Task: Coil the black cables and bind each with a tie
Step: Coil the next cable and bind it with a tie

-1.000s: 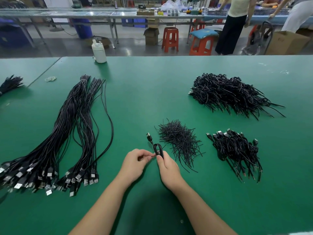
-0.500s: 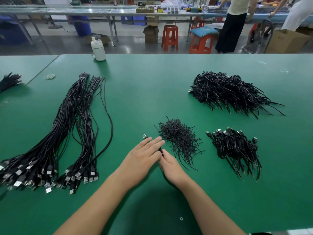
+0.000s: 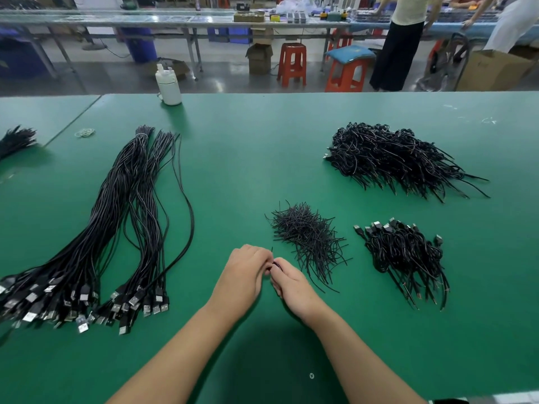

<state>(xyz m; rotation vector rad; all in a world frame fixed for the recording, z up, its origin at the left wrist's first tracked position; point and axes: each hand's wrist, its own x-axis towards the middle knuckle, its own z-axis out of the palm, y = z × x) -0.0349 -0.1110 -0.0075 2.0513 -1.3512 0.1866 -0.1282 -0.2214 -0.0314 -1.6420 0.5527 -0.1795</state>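
Now both hands, left hand and right hand, curl closed around a small coiled cable pinched between them, just beside the tie pile. Keep the loops squeezed flat (they spring open easily) and twist the tie snug.

Left hand, right hand: bare forearms, no sleeves (no rings, watch, gloves).

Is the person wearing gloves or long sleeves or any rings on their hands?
No gloves. The left hand and right hand are bare, with no rings, watch or bracelet showing. Both forearms are bare too, all the way to the bottom edge of the picture, so no sleeves are visible.
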